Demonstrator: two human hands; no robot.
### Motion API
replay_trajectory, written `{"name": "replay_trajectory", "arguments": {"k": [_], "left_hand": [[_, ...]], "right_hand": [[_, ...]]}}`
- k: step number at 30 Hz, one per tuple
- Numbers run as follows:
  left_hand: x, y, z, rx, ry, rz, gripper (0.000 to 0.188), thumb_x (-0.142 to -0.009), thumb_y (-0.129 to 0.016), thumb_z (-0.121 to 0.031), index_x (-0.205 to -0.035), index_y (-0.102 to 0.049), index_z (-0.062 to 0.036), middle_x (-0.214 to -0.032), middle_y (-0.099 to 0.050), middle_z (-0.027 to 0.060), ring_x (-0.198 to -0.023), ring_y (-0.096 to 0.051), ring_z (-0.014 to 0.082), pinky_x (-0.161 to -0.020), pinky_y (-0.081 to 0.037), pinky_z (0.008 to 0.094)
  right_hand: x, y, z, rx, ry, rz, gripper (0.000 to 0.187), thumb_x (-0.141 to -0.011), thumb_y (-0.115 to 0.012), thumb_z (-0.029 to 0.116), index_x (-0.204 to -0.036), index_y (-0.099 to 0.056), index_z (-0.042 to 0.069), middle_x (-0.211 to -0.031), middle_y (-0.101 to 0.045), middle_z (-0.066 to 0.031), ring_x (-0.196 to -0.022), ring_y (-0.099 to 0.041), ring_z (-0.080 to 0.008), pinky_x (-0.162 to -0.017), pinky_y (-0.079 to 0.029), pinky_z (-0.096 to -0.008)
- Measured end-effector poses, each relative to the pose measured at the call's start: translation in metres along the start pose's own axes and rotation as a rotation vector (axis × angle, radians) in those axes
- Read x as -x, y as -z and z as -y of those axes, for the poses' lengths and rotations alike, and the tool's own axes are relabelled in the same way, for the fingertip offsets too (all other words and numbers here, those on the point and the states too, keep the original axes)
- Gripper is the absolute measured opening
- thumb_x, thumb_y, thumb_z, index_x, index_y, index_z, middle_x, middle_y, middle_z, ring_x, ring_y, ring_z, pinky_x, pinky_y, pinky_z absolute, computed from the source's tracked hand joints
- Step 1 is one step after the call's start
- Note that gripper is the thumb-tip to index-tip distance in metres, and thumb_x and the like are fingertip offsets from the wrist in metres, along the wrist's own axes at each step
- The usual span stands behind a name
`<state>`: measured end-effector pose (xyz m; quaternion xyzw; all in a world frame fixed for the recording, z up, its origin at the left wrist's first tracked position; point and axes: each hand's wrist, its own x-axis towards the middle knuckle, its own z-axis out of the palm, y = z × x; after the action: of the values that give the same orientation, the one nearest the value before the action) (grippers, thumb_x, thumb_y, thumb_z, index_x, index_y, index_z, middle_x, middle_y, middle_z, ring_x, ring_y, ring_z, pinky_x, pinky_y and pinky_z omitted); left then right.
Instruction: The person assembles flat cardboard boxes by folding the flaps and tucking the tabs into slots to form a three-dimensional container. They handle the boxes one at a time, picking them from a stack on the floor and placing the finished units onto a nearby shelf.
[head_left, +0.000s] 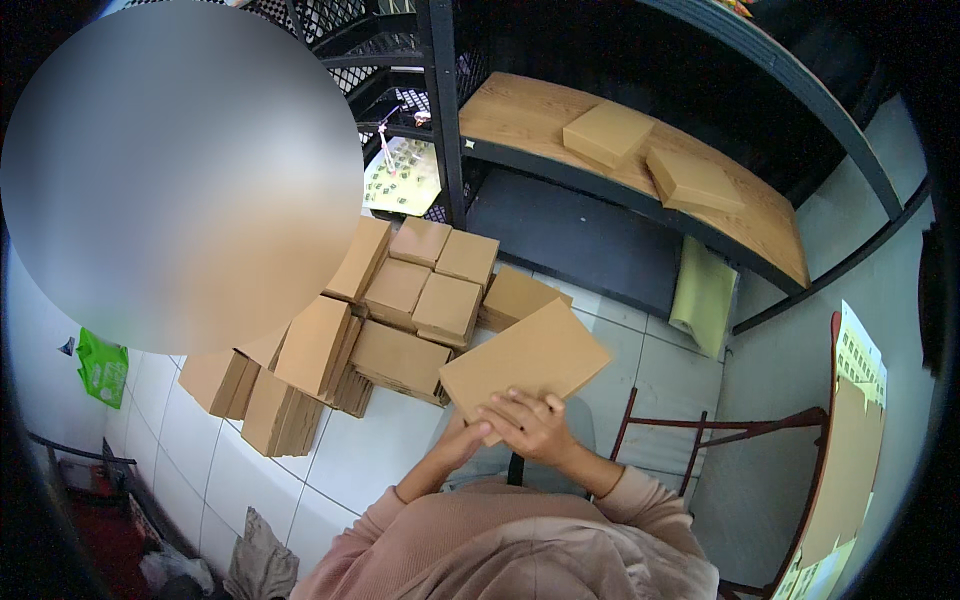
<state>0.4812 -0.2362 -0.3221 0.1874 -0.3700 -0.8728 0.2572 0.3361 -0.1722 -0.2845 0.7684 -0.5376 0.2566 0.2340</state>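
In front of my body I hold a flat brown cardboard box point(530, 350), tilted, with its broad top facing up. My left hand point(457, 447) grips its near left corner, with the fingers partly hidden under the edge. My right hand point(530, 425) lies over the near edge, fingers bent against the top surface. Just beyond the box and to its left, stacks of similar brown cardboard boxes point(405, 355) stand on the tiled floor. Another brown box point(520, 297) lies partly behind the held one.
Two brown boxes point(607, 135) rest on a wooden shelf point(510, 110) with a black frame. A folding chair frame point(720, 425) stands at the right. A green bag point(102, 367) is at the far left, and a grey cloth point(262, 560) lies at the lower left. A blurred circle covers the upper left.
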Motion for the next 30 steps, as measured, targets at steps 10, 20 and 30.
{"name": "replay_trajectory", "arguments": {"k": [10, 20, 30], "left_hand": [[0.039, 0.042, -0.006, -0.016, 0.159, -0.126, 0.075, -0.064, -0.062, -0.018, -0.125, -0.025, 0.0033, -0.118, -0.042, 0.0138, -0.11, -0.042, 0.0229, -0.091, -0.034, 0.0335], [-0.01, 0.051, 0.031, 0.031, 0.165, -0.158, 0.065, -0.069, -0.059, -0.014, -0.125, -0.028, -0.0022, -0.119, -0.04, 0.0105, -0.111, -0.039, 0.0204, -0.09, -0.034, 0.0317], [-0.044, 0.044, 0.012, -0.1, 0.259, -0.187, 0.056, -0.077, -0.056, -0.02, -0.124, -0.03, -0.0033, -0.118, -0.043, 0.0106, -0.106, -0.046, 0.021, -0.087, -0.039, 0.0354]], "right_hand": [[0.002, 0.023, -0.023, -0.396, -0.737, 0.01, 0.065, -0.068, -0.067, 0.037, -0.118, -0.043, 0.001, -0.113, -0.05, -0.0148, -0.108, -0.045, -0.0269, -0.096, -0.027, -0.0386], [0.088, -0.01, -0.032, -1.023, -1.388, 0.174, 0.048, -0.082, -0.054, 0.029, -0.116, -0.042, -0.003, -0.105, -0.054, -0.0158, -0.1, -0.05, -0.0211, -0.086, -0.038, -0.0304], [0.094, -0.041, -0.041, -1.1, -1.462, -0.042, 0.049, -0.082, -0.054, 0.029, -0.116, -0.041, -0.004, -0.108, -0.051, -0.0138, -0.1, -0.048, -0.019, -0.087, -0.036, -0.0295]]}}
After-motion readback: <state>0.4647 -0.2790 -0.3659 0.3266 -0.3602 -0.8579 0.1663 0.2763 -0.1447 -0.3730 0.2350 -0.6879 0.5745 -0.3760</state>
